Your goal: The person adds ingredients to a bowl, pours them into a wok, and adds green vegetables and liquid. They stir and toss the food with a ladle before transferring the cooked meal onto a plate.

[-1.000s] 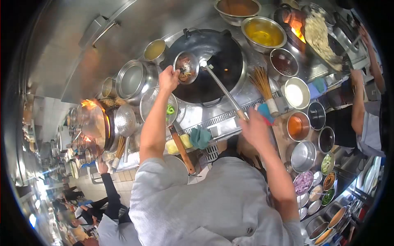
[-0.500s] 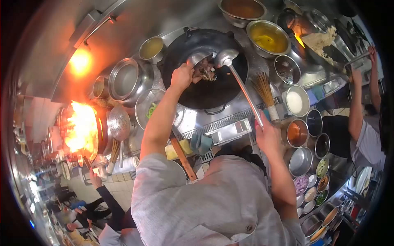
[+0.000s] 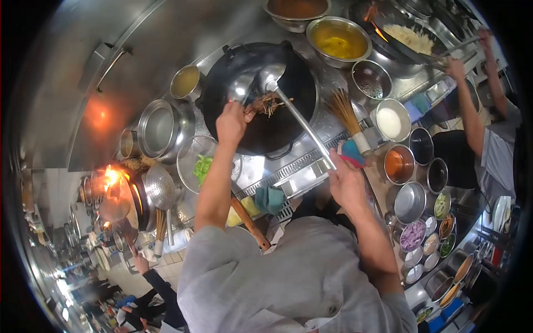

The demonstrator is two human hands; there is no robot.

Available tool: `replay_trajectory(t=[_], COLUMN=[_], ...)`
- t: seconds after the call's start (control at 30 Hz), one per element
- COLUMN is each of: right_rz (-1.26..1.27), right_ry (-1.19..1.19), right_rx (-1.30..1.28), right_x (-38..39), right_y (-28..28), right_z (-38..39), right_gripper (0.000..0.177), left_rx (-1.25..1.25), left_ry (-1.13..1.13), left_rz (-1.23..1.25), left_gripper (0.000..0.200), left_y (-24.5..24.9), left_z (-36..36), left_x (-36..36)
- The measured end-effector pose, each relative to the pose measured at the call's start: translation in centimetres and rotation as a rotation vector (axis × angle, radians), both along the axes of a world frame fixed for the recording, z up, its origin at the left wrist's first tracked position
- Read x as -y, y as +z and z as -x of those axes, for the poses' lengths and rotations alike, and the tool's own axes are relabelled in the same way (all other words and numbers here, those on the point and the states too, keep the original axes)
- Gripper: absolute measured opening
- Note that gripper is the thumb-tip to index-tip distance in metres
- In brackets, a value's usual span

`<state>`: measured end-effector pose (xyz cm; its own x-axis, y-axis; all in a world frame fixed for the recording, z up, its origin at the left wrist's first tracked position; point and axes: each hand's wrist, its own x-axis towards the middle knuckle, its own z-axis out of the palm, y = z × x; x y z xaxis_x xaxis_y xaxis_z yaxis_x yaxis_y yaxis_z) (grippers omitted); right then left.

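Observation:
My right hand (image 3: 348,180) is wrapped round the long handle of a ladle (image 3: 302,122), whose bowl is over the black wok (image 3: 266,136). My left hand (image 3: 231,125) reaches over the wok's left side, fingers closed at the edge of a shiny metal bowl (image 3: 240,89). Much of that bowl is dark or hidden, so its full shape does not show. Between the hand and the ladle is a clump of browned, shredded meat (image 3: 268,104). Whether all of it rests in the wok is not clear.
On the right stand a bamboo brush (image 3: 345,114), a bowl of yellow oil (image 3: 338,41) and several seasoning pots (image 3: 398,165). A strainer (image 3: 189,161) with green vegetables is at left, near a flaming wok (image 3: 119,200). A co-worker's arms (image 3: 469,102) work another wok at right.
The view has shifted and turned slightly. The metal bowl in my left hand has tipped, and the ladle's bowl has moved close to it. Flames at the left wok have shrunk.

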<state>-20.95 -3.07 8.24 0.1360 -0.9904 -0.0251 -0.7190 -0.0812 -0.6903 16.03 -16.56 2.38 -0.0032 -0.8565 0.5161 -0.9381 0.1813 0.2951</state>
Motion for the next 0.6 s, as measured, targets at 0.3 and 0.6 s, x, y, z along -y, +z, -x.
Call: replay_trajectory(t=[0.3, 0.6], right_rz=[-0.45, -0.523], right_ry=[-0.4, -0.637], right_rx=[0.357, 0.515], right_x=[-13.3, -27.0], right_y=[4.0, 4.1], right_z=[10.1, 23.0], right_gripper=[0.055, 0.051], left_rx=[-1.263, -1.278], left_ry=[0.106, -0.291], left_rz=[-0.06, -1.094], left_gripper=[0.031, 0.012], left_y=[1.0, 1.3], left_z=[1.6, 26.7], left_x=[-7.7, -27.0])
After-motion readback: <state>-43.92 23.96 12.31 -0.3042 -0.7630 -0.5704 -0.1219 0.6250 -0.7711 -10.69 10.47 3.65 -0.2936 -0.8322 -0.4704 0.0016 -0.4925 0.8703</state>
